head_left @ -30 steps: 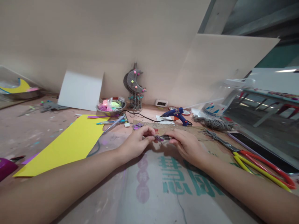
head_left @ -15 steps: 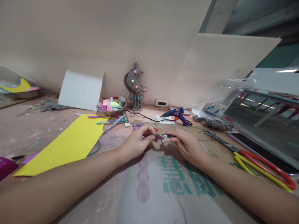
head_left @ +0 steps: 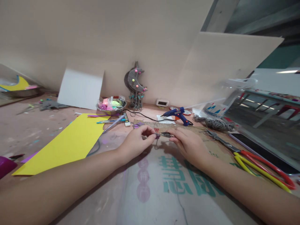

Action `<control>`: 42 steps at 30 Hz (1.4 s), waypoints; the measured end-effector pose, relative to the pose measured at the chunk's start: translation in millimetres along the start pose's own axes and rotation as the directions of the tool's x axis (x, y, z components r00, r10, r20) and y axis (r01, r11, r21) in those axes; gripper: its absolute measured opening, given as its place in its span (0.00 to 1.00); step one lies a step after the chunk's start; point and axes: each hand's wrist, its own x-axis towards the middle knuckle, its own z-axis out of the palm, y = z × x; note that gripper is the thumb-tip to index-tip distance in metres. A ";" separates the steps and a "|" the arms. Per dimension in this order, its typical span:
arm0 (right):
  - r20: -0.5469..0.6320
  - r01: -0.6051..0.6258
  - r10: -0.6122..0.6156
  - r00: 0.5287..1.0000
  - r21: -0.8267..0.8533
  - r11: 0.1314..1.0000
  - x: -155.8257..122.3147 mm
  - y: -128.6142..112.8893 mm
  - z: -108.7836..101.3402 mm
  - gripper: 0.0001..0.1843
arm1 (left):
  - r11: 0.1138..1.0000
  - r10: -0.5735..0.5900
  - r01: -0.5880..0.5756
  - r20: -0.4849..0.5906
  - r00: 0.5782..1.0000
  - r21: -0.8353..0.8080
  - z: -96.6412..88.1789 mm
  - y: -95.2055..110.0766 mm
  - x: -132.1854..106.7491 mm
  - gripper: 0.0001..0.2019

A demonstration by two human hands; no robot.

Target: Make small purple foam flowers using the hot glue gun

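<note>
My left hand (head_left: 138, 142) is closed, with thumb and fingertips pinching a small purple piece (head_left: 157, 136) that has a grey strand dangling from it. My right hand (head_left: 191, 145) is closed around a small tool with a dark, pointed tip (head_left: 166, 134); its handle is hidden in the fingers, so its exact kind does not show. The tip meets or nearly meets the purple piece. Just beyond my left hand lies another purple piece (head_left: 138, 125). Both hands are above a printed cardboard sheet (head_left: 154, 175) under clear plastic.
A blue glue gun (head_left: 175, 113) stands behind the hands, its black cord running left. Large scissors (head_left: 236, 150), a phone (head_left: 260, 151) and grey yarn (head_left: 215, 123) lie right. Yellow paper (head_left: 67, 142), a bowl of coloured clay (head_left: 111, 105) and a crescent ornament (head_left: 136, 82) are left and behind.
The tool's tip has moved left, closer to the purple piece, and the piece has turned in my left fingers. My right hand has shifted slightly left.
</note>
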 end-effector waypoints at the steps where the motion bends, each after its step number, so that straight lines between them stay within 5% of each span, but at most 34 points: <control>1: 0.004 0.009 -0.009 1.000 -0.006 1.000 -0.3 0.0 0.3 0.15 | 1.000 0.010 -0.010 -0.001 1.000 0.012 -0.2 -0.3 0.1 0.03; 23: 0.065 0.017 -0.015 0.998 -0.022 1.000 -0.2 -0.6 1.5 0.15 | 0.997 0.034 -0.035 0.022 0.999 0.064 -0.6 -0.6 -1.1 0.04; 27: 0.074 -0.042 0.039 0.996 0.044 0.998 -2.0 0.7 1.9 0.15 | 0.999 0.016 -0.017 0.029 0.999 0.047 0.1 -0.1 -1.8 0.05; 31: -0.040 -0.141 0.151 0.988 0.189 0.972 -4.4 1.8 2.8 0.16 | 0.999 -0.047 0.047 0.006 0.999 -0.013 0.1 -3.6 1.6 0.05; 35: 0.082 -0.013 -0.011 0.997 0.286 0.958 -5.1 -11.4 -3.7 0.15 | 0.992 -0.106 0.101 -0.055 0.993 -0.080 -2.3 -11.2 8.5 0.07; 39: 0.226 0.124 -0.194 0.955 0.291 0.949 -2.4 -29.2 -13.6 0.21 | 0.992 -0.089 0.080 -0.079 0.993 -0.102 -4.2 -12.2 10.4 0.08; 42: 0.117 -0.015 -0.024 0.993 0.317 0.948 2.0 -30.7 -15.1 0.18 | 0.986 -0.101 0.092 -0.058 0.993 -0.140 -3.1 -7.1 7.8 0.08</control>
